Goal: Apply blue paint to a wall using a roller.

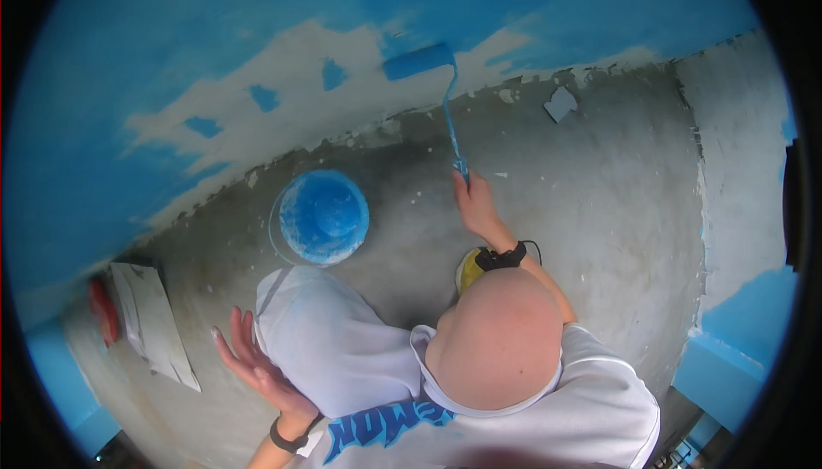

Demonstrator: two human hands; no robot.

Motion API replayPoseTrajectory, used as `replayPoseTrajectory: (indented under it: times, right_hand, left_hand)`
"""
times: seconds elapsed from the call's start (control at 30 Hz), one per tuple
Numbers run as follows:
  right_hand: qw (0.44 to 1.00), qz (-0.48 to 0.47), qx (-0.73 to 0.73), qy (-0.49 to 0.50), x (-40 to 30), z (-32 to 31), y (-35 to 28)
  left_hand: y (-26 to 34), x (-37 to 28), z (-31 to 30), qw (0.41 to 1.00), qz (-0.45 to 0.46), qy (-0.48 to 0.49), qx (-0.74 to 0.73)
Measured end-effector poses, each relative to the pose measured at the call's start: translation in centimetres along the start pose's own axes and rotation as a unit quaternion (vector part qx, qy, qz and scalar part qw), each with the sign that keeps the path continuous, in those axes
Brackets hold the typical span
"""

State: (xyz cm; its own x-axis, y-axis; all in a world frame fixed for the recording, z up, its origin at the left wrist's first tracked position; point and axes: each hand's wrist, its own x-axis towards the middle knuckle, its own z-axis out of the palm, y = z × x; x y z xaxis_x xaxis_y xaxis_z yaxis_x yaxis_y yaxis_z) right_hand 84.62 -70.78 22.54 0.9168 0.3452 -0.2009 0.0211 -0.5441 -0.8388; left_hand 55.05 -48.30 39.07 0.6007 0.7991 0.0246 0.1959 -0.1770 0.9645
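My right hand [475, 205] grips the handle of a paint roller [419, 63]. Its blue-coated sleeve lies against the lower part of the wall [308, 51], over a stretch where white shows between areas of blue paint. My left hand [260, 363] holds nothing; its fingers are spread beside my bent knee. In front of that knee, a bucket [292, 238] of blue paint stands on the concrete floor, with paint smeared over its inside and its wire handle hanging down on the left.
A bent white board [154, 327] lies at the left, next to a red object [104, 311]. A small pale scrap [562, 105] sits near the wall's foot. At the right rises a partly blue wall [738, 212]. A yellow shoe [471, 271] shows below my right wrist.
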Motion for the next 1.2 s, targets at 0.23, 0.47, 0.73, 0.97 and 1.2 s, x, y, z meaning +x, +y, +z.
replayPoseTrajectory:
  times: [0.23,0.47,0.73,0.97,1.2]
  right_hand:
    - [0.994,-0.099,0.024,0.03,2.1,-1.0,-8.7]
    - [0.997,-0.072,0.0,0.022,1.4,-0.7,-7.0]
    - [1.0,-0.006,-0.021,0.01,0.0,0.4,-2.1]
    - [1.0,-0.017,0.001,0.02,0.1,-1.0,-9.7]
    - [0.997,-0.081,0.006,0.01,1.4,-0.8,-11.3]
  left_hand:
    - [0.0,-0.2,0.1,1.0,-0.002,0.002,0.002]
    - [0.4,-0.3,0.1,1.0,-0.007,0.011,0.019]
    - [0.0,-0.4,0.1,1.0,0.0,0.008,0.016]
    - [0.3,-0.5,0.3,1.0,-0.006,0.007,0.012]
    - [0.3,-0.6,0.1,1.0,-0.007,0.006,0.028]
